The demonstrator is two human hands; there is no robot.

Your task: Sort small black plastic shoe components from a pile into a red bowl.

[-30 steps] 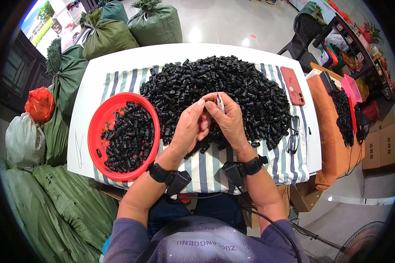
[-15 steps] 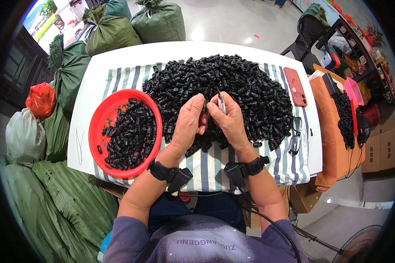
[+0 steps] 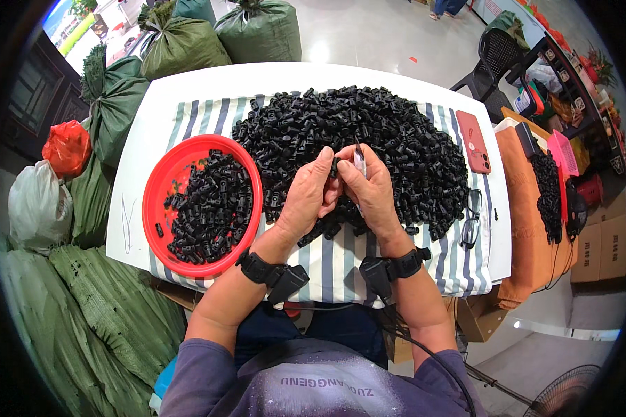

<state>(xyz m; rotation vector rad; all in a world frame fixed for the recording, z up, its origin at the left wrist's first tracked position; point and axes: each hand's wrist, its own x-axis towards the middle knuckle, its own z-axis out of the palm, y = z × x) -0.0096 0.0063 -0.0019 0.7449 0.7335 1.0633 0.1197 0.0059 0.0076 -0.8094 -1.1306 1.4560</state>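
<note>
My left hand [image 3: 309, 193] is closed, its thumb and fingers pinching a small black plastic piece [image 3: 334, 167]. Close against it, my right hand [image 3: 373, 191] grips a slim pointed tool [image 3: 359, 161] with a pale body and a dark tip that points away from me. My right fingertips meet the piece too; its underside is hidden by the fingers. Beyond and around both hands spreads a big pile of similar black plastic pieces [image 3: 355, 118]. Left of my left hand stands a round red basin [image 3: 151, 215], partly filled with such pieces.
Under the pile lies a striped cloth [image 3: 330, 267] on a white table [image 3: 135, 174]. A red phone [image 3: 474, 142] and eyeglasses [image 3: 471, 219] rest at the right. Green sacks [image 3: 184, 52] crowd the left and back. To the right are an orange-covered surface [image 3: 532, 229] and a black chair [image 3: 494, 62].
The whole view has shifted slightly. Both hands stay together over the near side of the pile, with the tool still in the right one and only small finger movements.
</note>
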